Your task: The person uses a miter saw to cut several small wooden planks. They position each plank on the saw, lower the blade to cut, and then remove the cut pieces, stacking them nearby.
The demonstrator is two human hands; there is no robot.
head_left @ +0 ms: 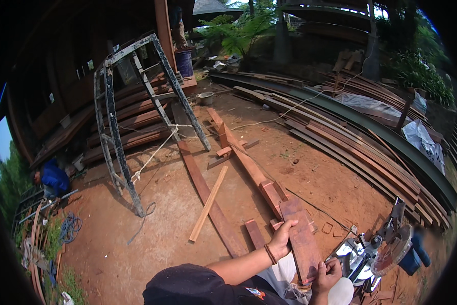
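A short, flat reddish-brown board [303,241] lies tilted across both my hands above my knees. My left hand [281,240], with a beaded bracelet at the wrist, grips the board's left edge, thumb on top. Lower down, my right hand [328,274] holds its right edge near the close end, fingers curled and thumb against the wood. Just beyond the board's far end, short wooden blocks [270,195] rest on a long beam [244,152]. A short offcut [255,234] lies on the ground left of my left hand.
A miter saw [368,254] with a round blade stands close on my right. Stacked planks [350,147] run along the right beside a green metal beam [381,132]. A trestle ladder [137,117] tied with rope stands far left. A person in blue [54,175] crouches at the left.
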